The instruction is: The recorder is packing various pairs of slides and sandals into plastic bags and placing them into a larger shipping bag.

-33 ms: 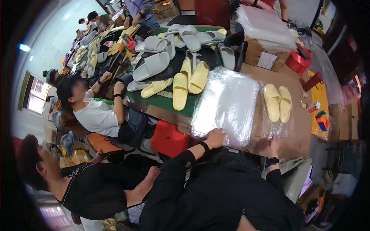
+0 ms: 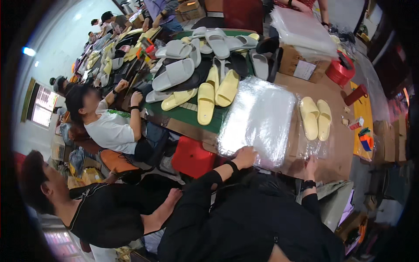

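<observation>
A pair of pale yellow slippers lies side by side in a clear plastic bag on the brown tabletop, to the right of a stack of clear plastic bags. At the near edge of the bag with the slippers, my right hand is closed on the plastic. My left hand rests on the near edge of the stack with its fingers bent together. What those fingers hold, if anything, is too small to make out.
Grey, yellow and black slippers are heaped on the green mat. Behind the stack stands a cardboard box topped with more clear bags. A red tape roll sits at the back right. People sit at my left, near a red stool.
</observation>
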Demonstrator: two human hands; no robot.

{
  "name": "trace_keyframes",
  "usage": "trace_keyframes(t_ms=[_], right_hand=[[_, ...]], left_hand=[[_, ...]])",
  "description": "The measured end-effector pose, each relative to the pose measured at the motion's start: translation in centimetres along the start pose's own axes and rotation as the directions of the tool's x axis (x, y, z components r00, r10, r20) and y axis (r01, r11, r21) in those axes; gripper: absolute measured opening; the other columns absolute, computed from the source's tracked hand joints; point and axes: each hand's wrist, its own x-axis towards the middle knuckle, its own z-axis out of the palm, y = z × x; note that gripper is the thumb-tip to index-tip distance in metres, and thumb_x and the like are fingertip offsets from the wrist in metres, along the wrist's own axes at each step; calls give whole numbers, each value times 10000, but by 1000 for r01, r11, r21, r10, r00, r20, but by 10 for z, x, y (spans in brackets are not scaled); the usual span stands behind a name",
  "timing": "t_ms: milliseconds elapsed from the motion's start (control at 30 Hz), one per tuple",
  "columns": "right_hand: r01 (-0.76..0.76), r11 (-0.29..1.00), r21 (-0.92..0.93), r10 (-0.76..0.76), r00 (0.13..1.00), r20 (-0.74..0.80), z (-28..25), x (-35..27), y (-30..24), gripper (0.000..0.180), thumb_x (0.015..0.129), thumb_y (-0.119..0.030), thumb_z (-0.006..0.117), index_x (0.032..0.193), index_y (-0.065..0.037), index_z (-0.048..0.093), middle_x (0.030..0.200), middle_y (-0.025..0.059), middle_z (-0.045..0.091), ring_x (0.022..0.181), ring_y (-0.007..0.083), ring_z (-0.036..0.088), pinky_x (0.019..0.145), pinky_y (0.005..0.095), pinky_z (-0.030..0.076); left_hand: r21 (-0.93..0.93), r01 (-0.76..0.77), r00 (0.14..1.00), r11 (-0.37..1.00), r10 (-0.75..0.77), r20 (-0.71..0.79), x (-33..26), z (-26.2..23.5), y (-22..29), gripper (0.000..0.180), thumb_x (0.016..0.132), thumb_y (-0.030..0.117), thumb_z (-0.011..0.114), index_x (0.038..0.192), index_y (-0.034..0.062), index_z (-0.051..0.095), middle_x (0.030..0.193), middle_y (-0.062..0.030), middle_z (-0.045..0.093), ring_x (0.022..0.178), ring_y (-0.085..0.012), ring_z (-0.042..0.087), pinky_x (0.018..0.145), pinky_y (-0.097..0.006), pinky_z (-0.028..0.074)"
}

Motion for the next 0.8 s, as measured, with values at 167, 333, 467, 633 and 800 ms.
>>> trace_keyframes(t_ms=[167,333,467,633,800], right_hand=[[-122,989,-77,126,991,46,3,-15,12,314,847,-255,428,653,-28,524,488,71,493,368,158,451,334,258,343],[456,566,-687,-232,888,398,64,-72,-31,331,826,-242,455,646,10,570,542,131,554,470,226,542,467,342,414],[431,557,-710,-167,896,412,102,-67,-42,288,826,-234,501,705,11,591,612,137,585,609,226,589,559,342,430],[488,708,-510,-125,797,591,152,-71,-41,213,840,-178,508,787,12,588,670,101,597,611,180,573,564,286,443],[635,629,-449,-91,634,768,204,-115,-49,188,827,-170,542,854,10,590,752,127,606,659,199,584,597,290,462]], left_hand=[[4,-78,997,997,78,18,4,15,-13,337,782,183,491,1102,88,532,1127,-169,454,1068,-354,434,880,-484,367],[-223,-52,976,973,96,193,11,-31,-30,368,820,196,497,1161,55,500,1145,-172,499,1065,-336,469,917,-419,364],[-375,-90,962,923,-16,-272,17,-73,-62,315,806,139,527,1106,42,523,1046,-161,545,986,-339,500,882,-411,383],[-334,-33,745,942,-200,-636,29,-134,-130,352,769,64,563,1106,-4,485,1067,-217,503,992,-382,464,866,-417,378],[-339,271,518,901,-433,-738,21,-188,-202,478,803,150,545,1227,2,383,1234,-233,386,1109,-401,377,922,-457,327]])
